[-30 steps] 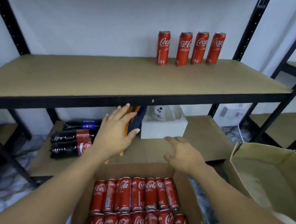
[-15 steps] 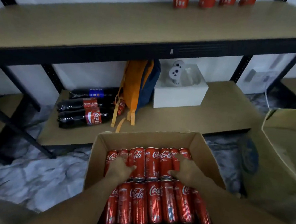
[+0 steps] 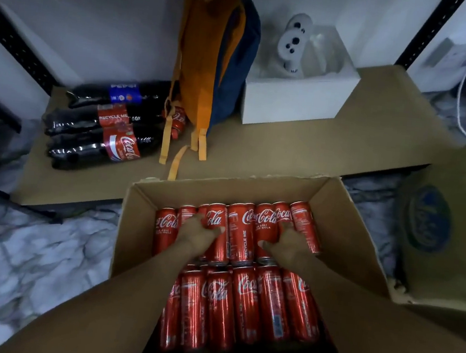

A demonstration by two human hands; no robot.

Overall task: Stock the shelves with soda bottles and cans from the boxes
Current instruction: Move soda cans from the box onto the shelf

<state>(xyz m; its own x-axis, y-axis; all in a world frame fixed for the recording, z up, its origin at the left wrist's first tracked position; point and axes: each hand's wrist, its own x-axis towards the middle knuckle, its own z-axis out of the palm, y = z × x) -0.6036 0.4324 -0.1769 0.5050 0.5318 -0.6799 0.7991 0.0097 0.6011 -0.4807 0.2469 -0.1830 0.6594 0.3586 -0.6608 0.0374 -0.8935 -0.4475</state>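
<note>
Left hand (image 3: 201, 236) and right hand (image 3: 288, 244), set apart, each curl over cans (image 3: 241, 234) lying in the far row of the box (image 3: 140, 224), at 6 o'clock of the lower shelf (image 3: 344, 147). Cans are likely rigid, slick, moderately heavy and dentable: grip mid-body.

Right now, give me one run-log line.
step: pickup | left hand: grips back-row cans | right hand: grips back-row cans | box: on floor

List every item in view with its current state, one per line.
Cardboard box, open, packed with cans.
Coca-Cola cans, lying on their sides in two rows.
Left hand, gripping far-row cans.
Right hand, gripping far-row cans.
Soda bottles, lying sideways on the lower shelf.
Backpack, standing upright.
White box, open, controllers inside.
</note>
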